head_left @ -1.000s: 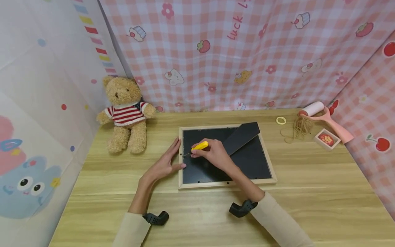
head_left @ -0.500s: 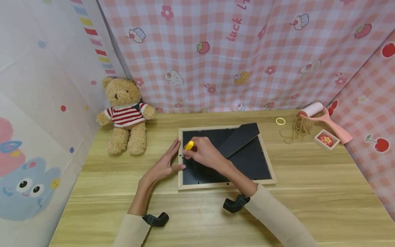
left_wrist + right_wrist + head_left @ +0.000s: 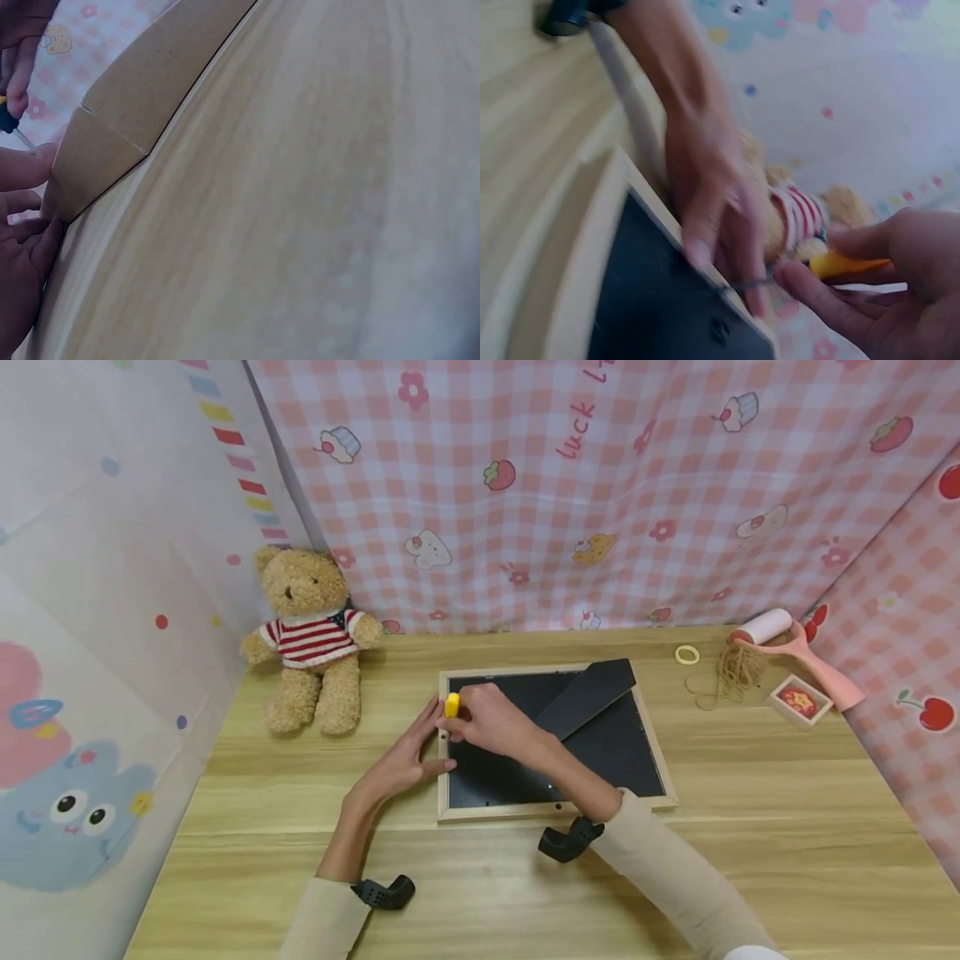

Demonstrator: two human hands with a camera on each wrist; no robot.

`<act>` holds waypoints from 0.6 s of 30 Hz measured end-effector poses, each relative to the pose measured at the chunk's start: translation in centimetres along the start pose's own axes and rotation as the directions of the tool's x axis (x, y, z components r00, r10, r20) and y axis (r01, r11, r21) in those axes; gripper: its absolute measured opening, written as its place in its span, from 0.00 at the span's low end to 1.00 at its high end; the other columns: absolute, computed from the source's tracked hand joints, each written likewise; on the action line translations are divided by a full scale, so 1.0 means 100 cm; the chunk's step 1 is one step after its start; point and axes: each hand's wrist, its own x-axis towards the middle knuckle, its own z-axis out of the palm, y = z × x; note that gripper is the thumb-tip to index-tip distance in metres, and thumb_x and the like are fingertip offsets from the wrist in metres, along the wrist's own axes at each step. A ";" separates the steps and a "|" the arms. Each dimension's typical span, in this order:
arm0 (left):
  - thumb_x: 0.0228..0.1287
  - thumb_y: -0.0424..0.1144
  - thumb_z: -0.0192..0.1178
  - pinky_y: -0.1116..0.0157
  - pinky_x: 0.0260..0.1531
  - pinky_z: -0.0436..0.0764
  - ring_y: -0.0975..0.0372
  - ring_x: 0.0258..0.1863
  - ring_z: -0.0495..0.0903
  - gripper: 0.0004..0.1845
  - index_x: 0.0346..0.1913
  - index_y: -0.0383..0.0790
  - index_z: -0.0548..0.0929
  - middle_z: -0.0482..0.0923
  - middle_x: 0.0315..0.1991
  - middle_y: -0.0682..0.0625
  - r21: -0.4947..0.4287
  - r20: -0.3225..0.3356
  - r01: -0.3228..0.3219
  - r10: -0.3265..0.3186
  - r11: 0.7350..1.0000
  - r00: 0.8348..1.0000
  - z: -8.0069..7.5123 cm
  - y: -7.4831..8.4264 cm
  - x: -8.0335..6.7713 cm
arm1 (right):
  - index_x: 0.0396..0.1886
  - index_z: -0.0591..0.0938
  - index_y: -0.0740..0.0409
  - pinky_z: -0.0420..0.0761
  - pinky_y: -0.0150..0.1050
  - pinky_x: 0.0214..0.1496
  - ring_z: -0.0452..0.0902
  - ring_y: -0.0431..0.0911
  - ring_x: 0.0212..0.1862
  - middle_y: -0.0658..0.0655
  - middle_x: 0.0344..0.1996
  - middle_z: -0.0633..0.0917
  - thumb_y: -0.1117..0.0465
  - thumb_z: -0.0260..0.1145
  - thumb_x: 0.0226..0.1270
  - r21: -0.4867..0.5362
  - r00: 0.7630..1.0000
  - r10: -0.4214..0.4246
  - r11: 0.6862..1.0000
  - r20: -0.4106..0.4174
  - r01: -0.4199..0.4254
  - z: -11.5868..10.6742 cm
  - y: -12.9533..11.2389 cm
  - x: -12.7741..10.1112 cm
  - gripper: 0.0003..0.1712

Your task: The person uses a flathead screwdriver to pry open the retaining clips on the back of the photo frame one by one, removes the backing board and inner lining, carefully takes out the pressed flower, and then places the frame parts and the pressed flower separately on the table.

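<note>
A wooden table (image 3: 480,893) is spread across the view, walled round by a pink checked cloth (image 3: 600,485). A picture frame (image 3: 555,806) is laid face down at mid-table, black backing up, with its black stand (image 3: 588,693) folded out slantwise across the upper half. A teddy bear (image 3: 311,639) in a striped jumper is seated well off to the left, against the wall. At the far right a pink lint roller (image 3: 795,647) is seen beside a tangle of twine (image 3: 731,672), a small printed box (image 3: 798,700) and a yellow ring (image 3: 686,653). The left hand (image 3: 401,760) is laid flat along the frame's left edge, fingers straight and pressed to the wood, holding nothing. The right hand (image 3: 491,727) is clamped round a yellow screwdriver (image 3: 452,705), fingers curled on the handle. The tool is held upright at the frame's upper left edge, just beside the left fingertips; in the right wrist view its thin shaft is seen pointing at the rim. The two hands are close together there, nearly touching.
</note>
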 end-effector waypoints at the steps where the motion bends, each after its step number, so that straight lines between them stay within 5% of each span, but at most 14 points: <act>1: 0.75 0.40 0.71 0.34 0.86 0.48 0.41 0.90 0.40 0.54 0.90 0.38 0.47 0.36 0.92 0.41 0.006 -0.001 0.002 -0.002 1.000 1.000 0.001 0.000 0.000 | 0.39 0.89 0.66 0.85 0.29 0.34 0.89 0.45 0.29 0.56 0.27 0.90 0.58 0.70 0.82 0.016 1.000 0.016 1.000 0.000 -0.016 -0.006 0.003 -0.001 0.14; 5: 0.79 0.43 0.68 0.35 0.86 0.47 0.41 0.90 0.38 0.51 0.90 0.36 0.45 0.34 0.92 0.39 0.028 -0.006 -0.016 0.016 0.999 1.000 0.003 0.001 -0.003 | 0.42 0.85 0.65 0.81 0.35 0.34 0.83 0.48 0.29 0.57 0.29 0.87 0.55 0.63 0.87 0.040 0.997 0.072 0.997 -0.037 -0.070 -0.037 0.021 -0.004 0.17; 9: 0.84 0.48 0.60 0.37 0.87 0.45 0.42 0.90 0.34 0.49 0.90 0.35 0.41 0.29 0.92 0.39 0.017 0.003 -0.036 0.036 0.999 0.999 0.009 0.003 -0.012 | 0.47 0.80 0.69 0.75 0.40 0.36 0.73 0.49 0.31 0.61 0.35 0.80 0.62 0.59 0.88 0.021 0.988 0.148 0.989 -0.045 -0.147 -0.073 0.050 -0.002 0.12; 13: 0.86 0.51 0.58 0.40 0.88 0.42 0.44 0.90 0.31 0.51 0.90 0.37 0.36 0.25 0.91 0.41 -0.036 0.007 -0.024 0.024 0.999 1.000 0.025 0.009 -0.033 | 0.50 0.80 0.76 0.78 0.46 0.41 0.73 0.53 0.34 0.67 0.38 0.81 0.71 0.58 0.82 -0.174 0.968 0.249 0.954 -0.002 -0.246 -0.097 0.088 0.003 0.09; 18: 0.80 0.49 0.68 0.40 0.87 0.41 0.44 0.90 0.27 0.61 0.89 0.38 0.29 0.20 0.91 0.41 -0.049 -0.014 0.022 -0.022 0.999 1.000 0.055 0.024 -0.064 | 0.50 0.86 0.74 0.84 0.54 0.50 0.81 0.58 0.40 0.69 0.41 0.86 0.66 0.66 0.81 -0.429 0.942 0.327 0.863 0.069 -0.268 -0.109 0.127 0.002 0.12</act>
